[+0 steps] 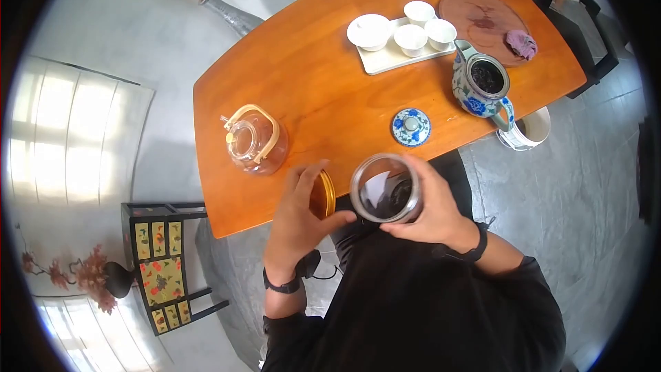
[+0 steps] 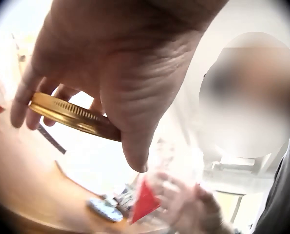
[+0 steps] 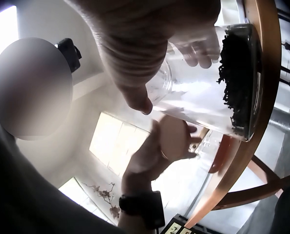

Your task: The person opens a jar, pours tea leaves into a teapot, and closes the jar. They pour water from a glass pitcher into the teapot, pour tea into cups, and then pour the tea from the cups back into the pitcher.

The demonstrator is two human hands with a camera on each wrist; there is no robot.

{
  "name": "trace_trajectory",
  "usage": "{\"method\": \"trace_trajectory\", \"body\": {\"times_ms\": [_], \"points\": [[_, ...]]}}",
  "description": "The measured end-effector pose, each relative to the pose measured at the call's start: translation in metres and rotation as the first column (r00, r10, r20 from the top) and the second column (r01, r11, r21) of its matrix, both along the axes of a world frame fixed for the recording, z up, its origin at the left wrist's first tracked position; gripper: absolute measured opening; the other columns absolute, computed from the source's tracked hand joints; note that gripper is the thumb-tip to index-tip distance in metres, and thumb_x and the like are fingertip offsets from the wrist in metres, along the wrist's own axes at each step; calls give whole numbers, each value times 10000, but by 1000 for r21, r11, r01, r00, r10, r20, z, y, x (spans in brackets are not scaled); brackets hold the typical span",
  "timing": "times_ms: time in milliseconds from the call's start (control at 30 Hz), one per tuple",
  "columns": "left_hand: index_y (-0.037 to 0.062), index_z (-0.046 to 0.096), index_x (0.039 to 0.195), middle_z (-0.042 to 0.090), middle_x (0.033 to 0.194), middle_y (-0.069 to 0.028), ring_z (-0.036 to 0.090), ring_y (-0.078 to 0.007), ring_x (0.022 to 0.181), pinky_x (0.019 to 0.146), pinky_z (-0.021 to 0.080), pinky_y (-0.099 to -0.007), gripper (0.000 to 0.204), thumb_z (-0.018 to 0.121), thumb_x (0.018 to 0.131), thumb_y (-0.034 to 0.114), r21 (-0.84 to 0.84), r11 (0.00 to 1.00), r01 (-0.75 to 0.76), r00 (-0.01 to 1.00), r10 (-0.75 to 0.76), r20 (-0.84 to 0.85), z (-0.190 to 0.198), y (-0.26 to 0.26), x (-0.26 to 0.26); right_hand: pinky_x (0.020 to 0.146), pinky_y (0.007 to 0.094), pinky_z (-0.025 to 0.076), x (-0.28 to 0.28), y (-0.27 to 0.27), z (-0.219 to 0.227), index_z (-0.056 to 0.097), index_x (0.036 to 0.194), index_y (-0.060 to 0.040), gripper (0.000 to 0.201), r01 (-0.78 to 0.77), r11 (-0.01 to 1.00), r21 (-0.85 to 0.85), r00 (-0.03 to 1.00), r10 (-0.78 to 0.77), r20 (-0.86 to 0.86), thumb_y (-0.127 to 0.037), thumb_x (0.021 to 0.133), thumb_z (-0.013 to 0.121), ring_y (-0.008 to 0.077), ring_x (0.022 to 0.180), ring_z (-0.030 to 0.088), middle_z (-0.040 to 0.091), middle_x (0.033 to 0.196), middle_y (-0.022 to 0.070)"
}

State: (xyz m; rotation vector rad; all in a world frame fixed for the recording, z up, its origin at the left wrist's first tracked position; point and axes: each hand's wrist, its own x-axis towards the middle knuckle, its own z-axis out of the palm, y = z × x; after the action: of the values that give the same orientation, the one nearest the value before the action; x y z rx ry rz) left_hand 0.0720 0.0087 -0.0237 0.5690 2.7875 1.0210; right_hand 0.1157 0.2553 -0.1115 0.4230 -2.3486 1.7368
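My left hand (image 1: 299,217) holds a gold lid (image 1: 322,195) by its edges at the table's front edge; in the left wrist view the fingers and thumb span the lid (image 2: 76,117). Close to its right, my right hand (image 1: 437,207) grips a clear glass jar (image 1: 387,189) with its mouth uncovered. Dark dry leaves (image 3: 235,83) lie at the bottom of the jar in the right wrist view. Lid and jar are apart. Beyond the jar, a blue-and-white pot lid (image 1: 411,127) rests on the table, and the floral teapot (image 1: 478,89) stands uncovered with dark contents.
A glass kettle (image 1: 256,143) with a light handle stands at the table's left. White cups (image 1: 411,38) and a lidded bowl (image 1: 370,32) sit on a white tray (image 1: 382,62). Behind the teapot are a round brown board (image 1: 468,10) and a purple cloth (image 1: 522,44). A white bucket (image 1: 536,127) stands beside the table.
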Motion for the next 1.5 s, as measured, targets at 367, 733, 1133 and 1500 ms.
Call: {"method": "trace_trajectory", "body": {"times_ms": [367, 733, 1133, 1500], "points": [[98, 532, 1458, 488, 1358, -186, 491, -379, 1223, 1055, 426, -468, 841, 890, 712, 247, -322, 944, -73, 940, -43, -339, -97, -15, -19, 1088, 434, 446, 18, 65, 2, 323, 1508, 16, 1108, 162, 985, -66, 984, -167, -69, -183, 610, 940, 328, 1275, 573, 538, 1392, 218], [83, 582, 1405, 483, 1406, -191, 482, -380, 1268, 1069, 431, -464, 684, 834, 789, 236, -259, 963, -72, 917, -39, -398, -108, -16, -20, 1108, 437, 430, 17, 49, 3, 335, 1512, 1, 1099, 92, 992, -84, 996, -91, 9, -184, 609, 935, 330, 1298, 554, 543, 1379, 209], [44, 448, 1468, 555, 1381, -251, 573, -373, 1244, 1000, 531, -493, 707, 405, 1041, 606, 779, -138, -611, 779, -278, 562, -85, -28, -14, 1116, 445, 405, 11, 39, -9, 319, 1520, 1, 1108, 35, 968, -248, 997, -16, 79, -224, 631, 939, 307, 1287, 539, 530, 1375, 193], [-19, 592, 1272, 703, 1088, -148, 718, -324, 969, 806, 609, -405, 429, 686, 968, 269, 571, 454, -684, 728, 371, 577, -109, -87, 18, 1127, 446, 394, 2, 31, -8, 310, 1513, 17, 1124, 65, 920, -387, 986, 1, 169, -340, 656, 944, 308, 1285, 534, 524, 1365, 197]]}}
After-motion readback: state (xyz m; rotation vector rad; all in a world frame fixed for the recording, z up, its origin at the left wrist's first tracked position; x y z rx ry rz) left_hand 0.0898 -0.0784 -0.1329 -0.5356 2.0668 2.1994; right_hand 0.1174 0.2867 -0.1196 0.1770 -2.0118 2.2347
